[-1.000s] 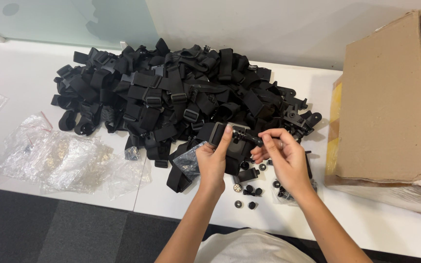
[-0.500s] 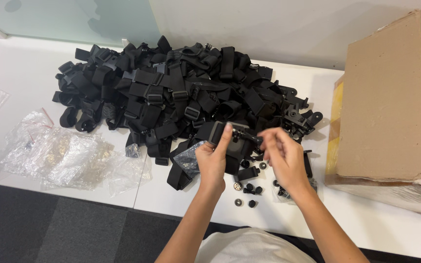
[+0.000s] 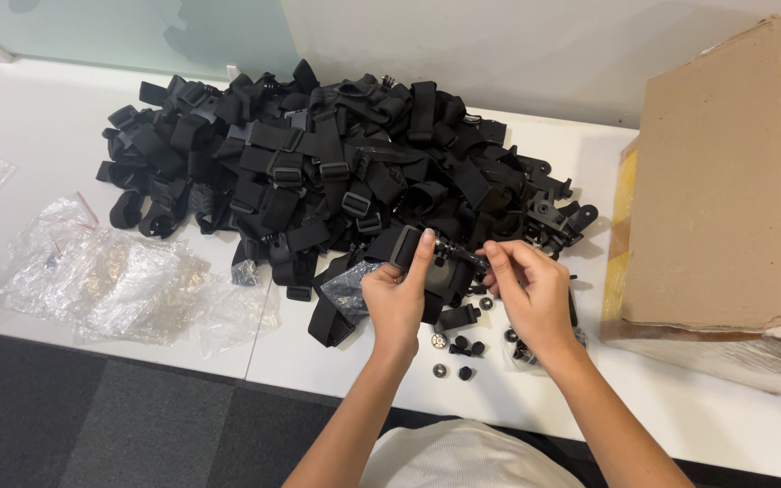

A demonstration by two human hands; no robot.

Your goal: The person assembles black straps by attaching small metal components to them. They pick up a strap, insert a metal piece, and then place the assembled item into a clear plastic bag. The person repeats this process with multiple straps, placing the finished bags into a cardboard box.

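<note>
Here, left hand (image 3: 397, 303) gripping black strap mount (image 3: 433, 267), long screw (image 3: 459, 252) lying sideways, right hand (image 3: 528, 291) pinching it

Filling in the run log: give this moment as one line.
left hand: holds black strap mount | right hand: pinches its screw | loose knobs on table | strap pile behind

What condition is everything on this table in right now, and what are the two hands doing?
Left hand: gripping a black strap mount.
Right hand: fingers pinched on a small black screw at the mount.
Black strap mount: held up off the table.
Strap pile: heaped, tangled.
Small black knobs: loose on the table.
Clear plastic bags: empty-looking, crumpled.
Cardboard box: open, flap hanging down.
</note>
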